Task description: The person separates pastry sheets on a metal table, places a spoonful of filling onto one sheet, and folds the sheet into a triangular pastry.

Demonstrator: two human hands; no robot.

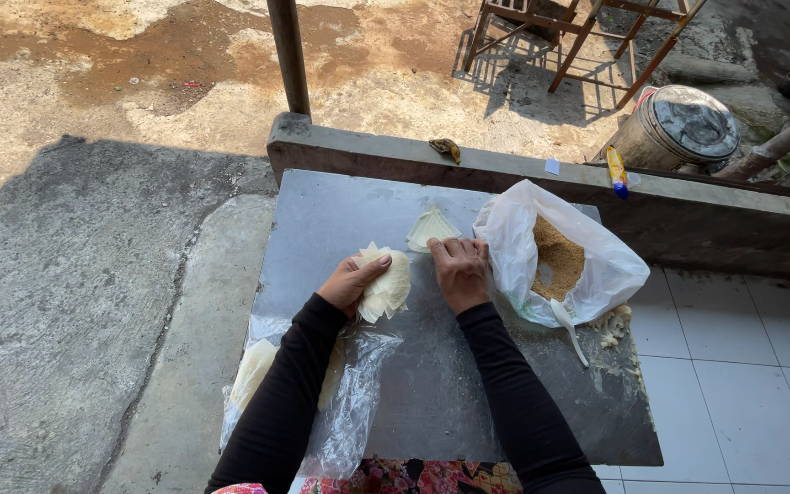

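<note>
My left hand (351, 282) holds a small stack of thin pale dough wrappers (388, 285) just above the grey metal tabletop (432, 384). My right hand (460, 270) rests knuckles-up on the table, its fingertips on the edge of a single folded wrapper (429, 228) lying flat at the far side. Both arms wear long black sleeves. A white plastic bag (596, 274) lies open right beside my right hand and holds a brown crumbly filling (555, 256). A white spoon (567, 325) lies at the bag's mouth.
A clear plastic bag with more wrappers (262, 375) hangs over the table's near left corner. Crumbs (614, 325) lie near the right edge. Beyond the table run a concrete ledge (505, 169), a metal post (289, 55), a lidded metal drum (678, 128) and a wooden frame (578, 37).
</note>
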